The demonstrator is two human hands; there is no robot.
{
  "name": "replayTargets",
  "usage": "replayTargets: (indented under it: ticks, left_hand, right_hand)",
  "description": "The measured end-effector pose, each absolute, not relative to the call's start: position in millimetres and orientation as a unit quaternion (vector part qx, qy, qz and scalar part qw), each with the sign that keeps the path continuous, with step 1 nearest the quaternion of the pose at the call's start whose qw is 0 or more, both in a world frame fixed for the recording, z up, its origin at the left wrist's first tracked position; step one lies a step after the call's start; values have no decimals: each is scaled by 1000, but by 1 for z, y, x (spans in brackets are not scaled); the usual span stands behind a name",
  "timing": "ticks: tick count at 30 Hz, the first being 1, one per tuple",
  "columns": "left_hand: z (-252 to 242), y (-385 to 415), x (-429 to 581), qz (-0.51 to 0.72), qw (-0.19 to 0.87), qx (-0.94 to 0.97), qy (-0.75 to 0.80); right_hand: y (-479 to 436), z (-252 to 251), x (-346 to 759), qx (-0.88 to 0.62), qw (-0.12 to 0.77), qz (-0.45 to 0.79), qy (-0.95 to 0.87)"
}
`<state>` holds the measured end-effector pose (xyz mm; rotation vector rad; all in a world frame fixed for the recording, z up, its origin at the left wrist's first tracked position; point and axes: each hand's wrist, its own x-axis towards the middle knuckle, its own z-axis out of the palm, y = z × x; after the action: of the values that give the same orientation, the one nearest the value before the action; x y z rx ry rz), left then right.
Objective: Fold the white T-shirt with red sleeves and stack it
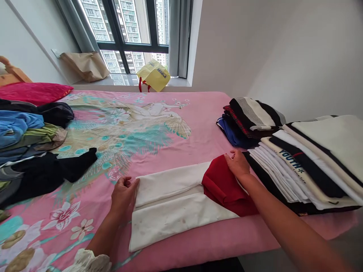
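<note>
A white and red garment (176, 206) lies folded lengthwise on the pink flowered bedsheet (159, 124), near the bed's front edge. My left hand (123, 192) is closed in a pinch on the garment's white left end. At the other end, my right hand (237, 163) rests fingers down on the red part (224, 185), gripping its upper edge. Both forearms reach in from the bottom of the view.
A tall stack of folded clothes (312, 166) stands at the right, with a smaller dark striped stack (249, 121) behind it. Unfolded clothes (31, 151) are heaped at the left. A yellow bag (154, 74) and a brown paper bag (85, 65) sit on the windowsill.
</note>
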<state>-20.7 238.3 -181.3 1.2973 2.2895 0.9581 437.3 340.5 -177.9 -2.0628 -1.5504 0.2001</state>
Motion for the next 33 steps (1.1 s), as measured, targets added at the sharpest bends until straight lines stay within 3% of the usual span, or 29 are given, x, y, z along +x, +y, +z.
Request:
replayTargets:
  ticks: [3, 6, 10, 14, 19, 21, 26, 33]
  left_hand:
    - [-180, 227, -10, 369, 74, 585, 719]
    - [-179, 216, 15, 276, 52, 757, 590]
    - [-190, 209, 34, 85, 52, 784, 612]
    - [-201, 212, 28, 8, 64, 746, 663]
    - [-197, 216, 24, 3, 57, 752, 657]
    - [-191, 219, 33, 44, 29, 767, 640]
    - [-174, 244, 100, 163, 55, 856, 487]
    - [-185, 290, 177, 122, 114, 854, 492]
  right_hand:
    - [323, -163, 419, -670, 368, 42, -643]
    - [308, -160, 397, -590, 394, 68, -702]
    - [303, -181, 387, -604, 346, 105, -710]
    - [305, -203, 397, -609, 250, 135, -740]
    - [287, -184, 433, -636, 400, 99, -653]
    - [269, -174, 452, -664, 421, 100, -609]
    - [228, -166, 471, -729, 255, 188, -607]
    - [221, -157, 463, -790, 46, 181, -584]
